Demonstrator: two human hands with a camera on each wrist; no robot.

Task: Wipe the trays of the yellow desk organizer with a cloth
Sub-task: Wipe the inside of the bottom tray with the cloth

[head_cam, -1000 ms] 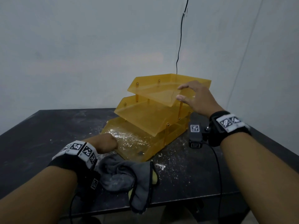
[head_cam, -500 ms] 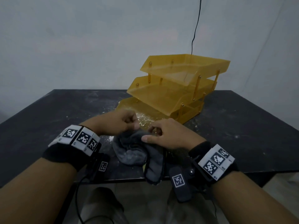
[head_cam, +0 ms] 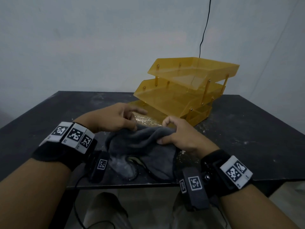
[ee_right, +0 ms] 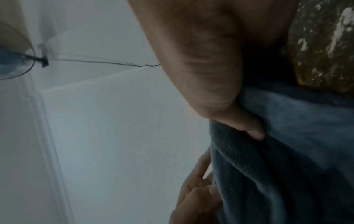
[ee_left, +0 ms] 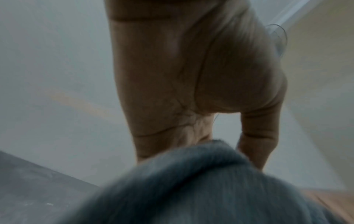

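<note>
Both hands, left hand (head_cam: 113, 118) and right hand (head_cam: 181, 136), are pinching the grey cloth (head_cam: 145, 146) near the table's (head_cam: 49, 113) front edge; the yellow organizer (head_cam: 184, 90) is standing just beyond.

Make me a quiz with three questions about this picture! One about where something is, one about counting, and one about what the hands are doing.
1. Where is the grey cloth?
A. On the top tray
B. At the near edge of the black table, in front of the yellow organizer
C. On the floor

2. How many trays does the organizer have?
A. Two
B. Three
C. Five

3. What are the two hands doing?
A. Both pinch the cloth
B. Both lie flat on the table
C. One lifts the organizer

Answers:
1 B, the head view shows the cloth on the table between the person and the organizer.
2 B, three yellow trays stand stacked one above another.
3 A, the left hand and the right hand each hold the cloth's upper edge.
</note>
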